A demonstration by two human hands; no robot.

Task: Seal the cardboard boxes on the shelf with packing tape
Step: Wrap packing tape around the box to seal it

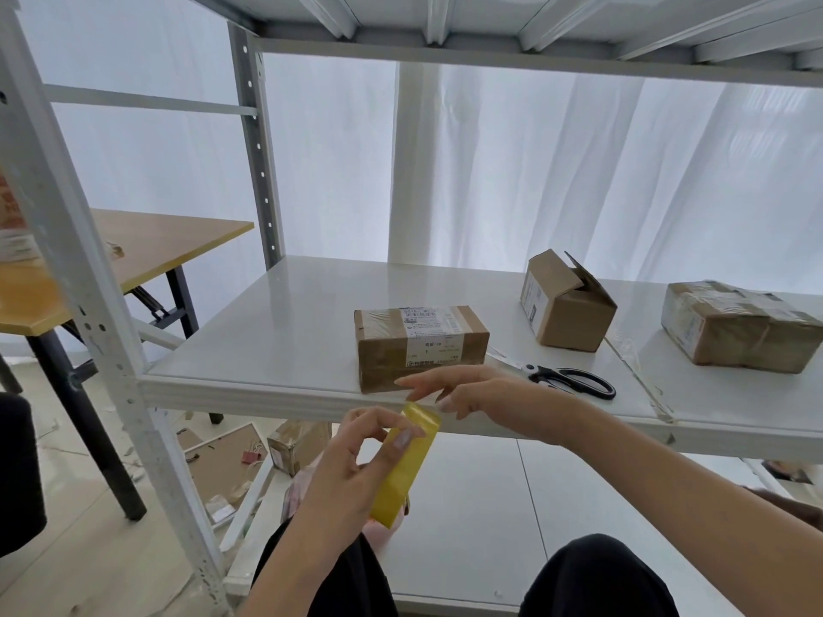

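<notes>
My left hand (352,465) grips a yellow roll of packing tape (403,469), seen edge-on, just below the front edge of the white shelf (276,340). Above the roll's top, my right hand (472,394) pinches what looks like the clear free end of the tape, its index finger stretched out to the left. Right behind my hands a labelled cardboard box (418,340) stands on the shelf with its flaps down. Further right, a smaller box (565,305) has its flaps standing open. A third box (739,327), wrapped in tape, sits at the far right.
Black-handled scissors (574,380) lie on the shelf right of the near box. A white shelf post (111,349) rises at the left, with a wooden table (169,242) behind it. A lower shelf (467,505), a small box (298,443) and floor scraps lie below.
</notes>
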